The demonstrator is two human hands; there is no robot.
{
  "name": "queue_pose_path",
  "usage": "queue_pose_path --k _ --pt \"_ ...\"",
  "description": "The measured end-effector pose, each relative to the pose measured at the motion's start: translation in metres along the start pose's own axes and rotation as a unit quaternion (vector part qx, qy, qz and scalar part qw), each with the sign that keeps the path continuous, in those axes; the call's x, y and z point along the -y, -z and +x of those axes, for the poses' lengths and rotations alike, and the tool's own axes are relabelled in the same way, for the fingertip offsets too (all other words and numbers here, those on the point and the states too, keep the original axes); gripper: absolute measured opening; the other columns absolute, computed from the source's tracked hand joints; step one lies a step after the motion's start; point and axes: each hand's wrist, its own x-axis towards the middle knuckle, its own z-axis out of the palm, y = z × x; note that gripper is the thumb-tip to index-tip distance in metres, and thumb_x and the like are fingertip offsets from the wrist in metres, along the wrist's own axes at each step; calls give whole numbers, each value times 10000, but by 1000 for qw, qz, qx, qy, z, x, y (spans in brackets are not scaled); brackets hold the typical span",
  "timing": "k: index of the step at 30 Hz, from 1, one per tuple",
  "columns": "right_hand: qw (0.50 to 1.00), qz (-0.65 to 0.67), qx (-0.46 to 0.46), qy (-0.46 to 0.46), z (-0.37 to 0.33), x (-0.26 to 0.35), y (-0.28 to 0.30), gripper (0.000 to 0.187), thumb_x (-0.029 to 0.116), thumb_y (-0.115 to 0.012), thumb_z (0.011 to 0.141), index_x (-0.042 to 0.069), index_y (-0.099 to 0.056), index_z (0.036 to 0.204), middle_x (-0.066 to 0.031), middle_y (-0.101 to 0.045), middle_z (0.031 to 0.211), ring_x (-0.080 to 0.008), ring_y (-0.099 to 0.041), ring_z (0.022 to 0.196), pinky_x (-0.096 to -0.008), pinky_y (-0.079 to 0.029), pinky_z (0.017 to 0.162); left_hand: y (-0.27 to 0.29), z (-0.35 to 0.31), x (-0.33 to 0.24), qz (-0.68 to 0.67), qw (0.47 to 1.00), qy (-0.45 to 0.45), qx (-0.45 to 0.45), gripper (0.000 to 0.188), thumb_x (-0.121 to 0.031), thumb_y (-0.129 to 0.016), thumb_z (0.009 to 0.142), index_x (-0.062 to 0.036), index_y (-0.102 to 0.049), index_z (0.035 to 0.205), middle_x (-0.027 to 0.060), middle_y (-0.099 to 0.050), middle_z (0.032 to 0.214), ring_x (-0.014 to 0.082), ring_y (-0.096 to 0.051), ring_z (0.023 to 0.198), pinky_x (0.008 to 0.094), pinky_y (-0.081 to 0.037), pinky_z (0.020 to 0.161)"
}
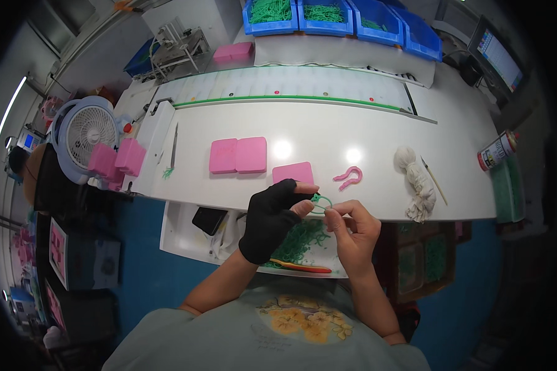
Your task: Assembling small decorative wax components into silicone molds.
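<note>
Between my hands, just beyond the table's near edge, is a thin green plastic loop (329, 201). My left hand (272, 216), in a black fingerless glove, is closed on its left side with thumb and fingers. My right hand (354, 232) is bare and pinches its lower right side with thumb and forefinger. Just past my left hand lies a pink block (293, 172), partly covered by the fingers. A pink U-shaped piece (349, 178) lies beyond my right hand. Below my hands, an open drawer (173, 234) holds many green plastic scraps (300, 242) and an orange-red handled tool (303, 267).
Two joined pink blocks (237, 154), tweezers (174, 148), a bundled white cloth (416, 185) and a thin stick (436, 180) lie on the table. Blue bins (377, 37) line the back. A fan (88, 131) stands left; a can (497, 151) and monitor (498, 54) stand right.
</note>
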Motion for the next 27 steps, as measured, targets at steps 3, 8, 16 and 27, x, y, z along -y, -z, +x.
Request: queue_pose_path --k 3,8,16,27 --pt "998 -48 0 36 3 0 0 50 21 -688 839 -5 -650 861 -74 -640 735 -117 -616 632 -236 -508 564 -4 0 7 -18 1000 -9 -15 169 -109 -667 891 -6 -678 1024 25 -652 883 82 -574 804 242 -480 727" --pt "985 -106 -67 115 13 8 -8 87 -2 -706 800 13 -657 870 -80 -640 775 -164 -626 715 -259 -507 608 -3 2 15 -7 999 -31 -20 135 -99 -670 884 -4 -689 978 27 -647 861 93 -563 783 255 -461 715" --pt "976 -145 -17 160 13 -2 0 108 -37 -696 777 12 -648 859 -97 -633 778 -228 -600 698 -306 -474 625 0 4 28 108 982 -156 -5 150 -1 -696 808 -7 -692 958 78 -646 884 161 -608 823 280 -474 740" --pt "977 -161 -11 142 9 10 -1 113 -26 -708 764 10 -646 851 -103 -622 769 -229 -612 680 -307 -498 596 -2 6 24 237 937 -249 -53 258 -31 -769 736 -25 -687 981 81 -649 839 179 -629 748 272 -499 673"
